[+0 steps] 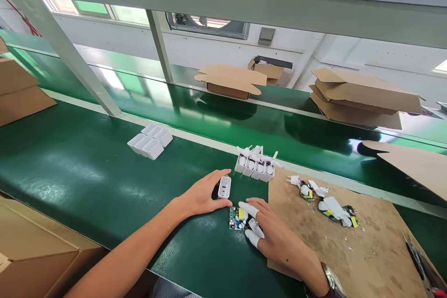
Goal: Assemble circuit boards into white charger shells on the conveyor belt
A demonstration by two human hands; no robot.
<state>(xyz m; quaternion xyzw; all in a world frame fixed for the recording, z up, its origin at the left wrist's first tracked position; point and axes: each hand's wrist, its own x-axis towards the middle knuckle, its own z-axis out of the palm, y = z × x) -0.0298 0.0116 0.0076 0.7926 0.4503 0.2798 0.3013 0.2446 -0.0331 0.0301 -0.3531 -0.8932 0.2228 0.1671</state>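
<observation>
My left hand (206, 194) is closed around a small white plastic charger housing (224, 187), its inside with two slots facing up. To its right, my right hand (275, 230), with white finger cots on its thumb and a finger, grips a green circuit board (236, 220) by a white part at its right end. The board is just below the housing, apart from it. Beyond my hands stands a row of several white housings (256, 167) with small white parts sticking out of their tops.
Several white housings (151, 141) sit on the green table (87, 163) at left. Loose circuit boards (335, 209) lie on a brown cardboard sheet (314, 251); a dark tool (417, 258) is at its right edge. Cardboard boxes (363, 95) stand behind; an open carton (42, 251) is lower left.
</observation>
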